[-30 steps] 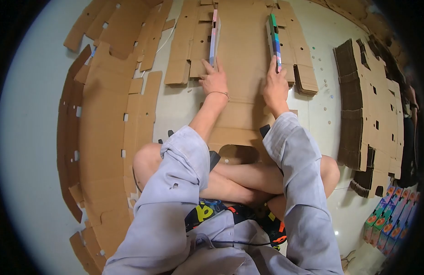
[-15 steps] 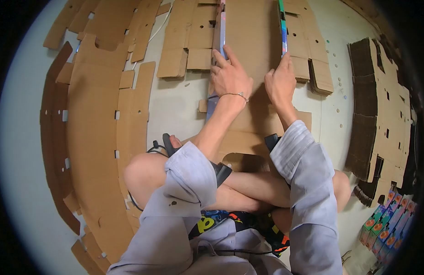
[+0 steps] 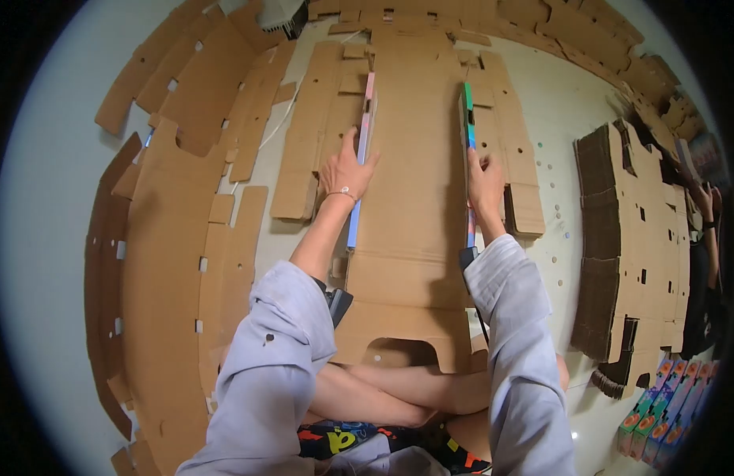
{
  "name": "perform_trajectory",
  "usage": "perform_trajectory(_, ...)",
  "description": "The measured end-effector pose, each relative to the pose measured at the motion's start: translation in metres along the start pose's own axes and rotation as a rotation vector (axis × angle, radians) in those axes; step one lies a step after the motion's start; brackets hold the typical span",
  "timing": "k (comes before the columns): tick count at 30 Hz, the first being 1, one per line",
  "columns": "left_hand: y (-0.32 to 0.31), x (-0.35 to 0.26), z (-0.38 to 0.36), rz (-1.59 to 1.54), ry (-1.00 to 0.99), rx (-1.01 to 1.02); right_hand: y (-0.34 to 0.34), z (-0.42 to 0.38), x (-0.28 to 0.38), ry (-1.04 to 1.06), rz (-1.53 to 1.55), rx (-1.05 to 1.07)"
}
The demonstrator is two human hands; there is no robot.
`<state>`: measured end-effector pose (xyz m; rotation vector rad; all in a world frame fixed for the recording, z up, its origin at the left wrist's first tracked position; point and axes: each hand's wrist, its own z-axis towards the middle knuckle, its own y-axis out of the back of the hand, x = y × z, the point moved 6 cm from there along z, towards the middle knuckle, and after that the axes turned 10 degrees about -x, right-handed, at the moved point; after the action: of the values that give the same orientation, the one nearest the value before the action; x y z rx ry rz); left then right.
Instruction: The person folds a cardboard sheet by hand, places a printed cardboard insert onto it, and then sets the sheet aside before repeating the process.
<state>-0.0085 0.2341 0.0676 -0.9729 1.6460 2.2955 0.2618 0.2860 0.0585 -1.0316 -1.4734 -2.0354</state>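
Two long, narrow printed strips stand along the sides of a brown cardboard sheet (image 3: 410,159). The left strip (image 3: 354,226) is pink, lilac and blue; the right strip (image 3: 467,107) shows green, black and blue. My left hand (image 3: 345,173) straddles the left strip, fingers apart on its outer side and the thumb across its top. My right hand (image 3: 486,186) is at the right strip, thumb along it and the other fingers curled on the outer side. Folded cardboard (image 3: 299,135) lies outside the left strip, with more folded cardboard (image 3: 525,202) outside the right.
Large cardboard pieces (image 3: 160,262) lie at the left. A stack of flattened cardboard (image 3: 601,230) stands at the right, with several colourful boxes (image 3: 656,412) near it. Beyond the stack, another person's hand (image 3: 704,202) shows. Small round bits dot the floor (image 3: 553,278).
The view has tilted up, so the strips show nearly full length. My left hand has opened wider and shifted outward; my right hand's fingers have curled. Another person's arm has come into view.
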Motion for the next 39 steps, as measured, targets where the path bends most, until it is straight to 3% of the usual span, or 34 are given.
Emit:
perform_trajectory(2, -0.029, 0.019, 0.001, -0.178, -0.071, -0.139, -0.019, 0.001, -0.006, 0.065, 0.165, 0.061)
perform_trajectory(4, -0.044, 0.018, 0.002, -0.463, -0.077, -0.028, -0.028, 0.004, 0.001, 0.158, 0.304, 0.144)
perform_trajectory(5, -0.049, 0.015, 0.005, -0.606, -0.086, 0.026, -0.035, 0.003, -0.005, 0.065, 0.318, 0.244)
perform_trajectory(8, -0.056, 0.013, 0.004, -0.595, -0.119, 0.022, -0.058, 0.01, -0.017, 0.287, 0.364, 0.146)
perform_trajectory(11, -0.058, 0.004, 0.001, -0.393, -0.172, -0.011, -0.054, 0.002, -0.004, 0.26, 0.269, 0.175)
perform_trajectory(18, -0.079, -0.019, -0.013, 0.077, -0.169, -0.066, -0.066, -0.01, 0.009, 0.434, -0.136, -0.018)
perform_trajectory(20, -0.081, -0.03, -0.019, 0.242, -0.194, -0.088, -0.068, -0.009, 0.008, 0.435, -0.114, -0.017)
perform_trajectory(27, -0.076, -0.019, -0.013, 0.093, -0.126, -0.056, -0.056, -0.006, 0.01, 0.36, -0.053, 0.032)
perform_trajectory(31, -0.081, -0.019, -0.014, 0.12, -0.15, -0.073, -0.056, -0.024, 0.023, 0.41, -0.274, -0.03)
perform_trajectory(34, -0.077, -0.02, -0.011, 0.084, -0.164, -0.088, -0.098, -0.048, 0.022, 0.585, -0.599, -0.163)
perform_trajectory(39, -0.078, -0.024, -0.008, 0.111, -0.174, -0.123, -0.096, -0.046, 0.024, 0.568, -0.466, -0.136)
